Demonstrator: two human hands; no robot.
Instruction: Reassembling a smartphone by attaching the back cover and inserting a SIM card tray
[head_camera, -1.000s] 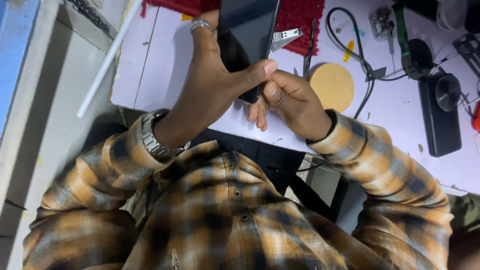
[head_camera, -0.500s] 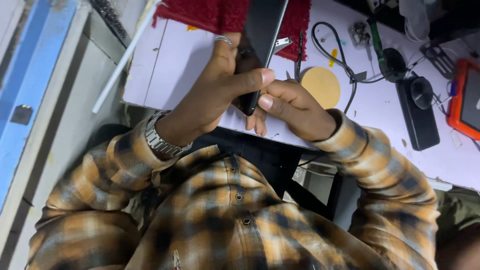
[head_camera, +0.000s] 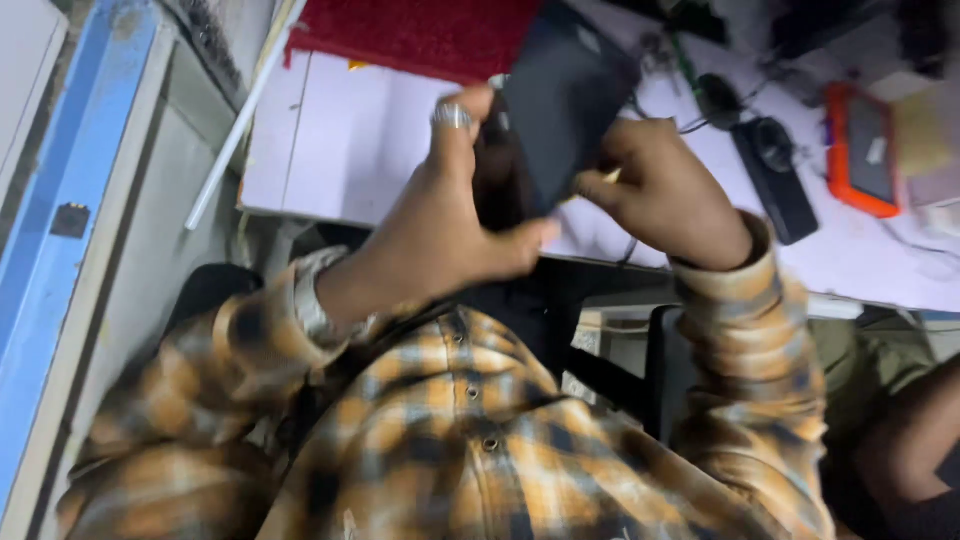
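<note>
Both of my hands hold a dark, flat phone in the air over the near edge of a white table. My left hand, with a ring on one finger and a metal watch at the wrist, grips the phone's left side and lower corner. My right hand pinches its right edge from below. The phone is tilted, with its dark face toward me. My plaid orange and black shirt fills the lower part of the head view.
A red mat lies at the back of the table. An orange-cased device and a black oblong device with cables sit at the right. A white rod leans off the table's left edge beside a blue beam.
The phone has tilted and risen a little. My right hand has moved from under it to its right edge. The view has swung right, and the round yellow disc is now hidden.
</note>
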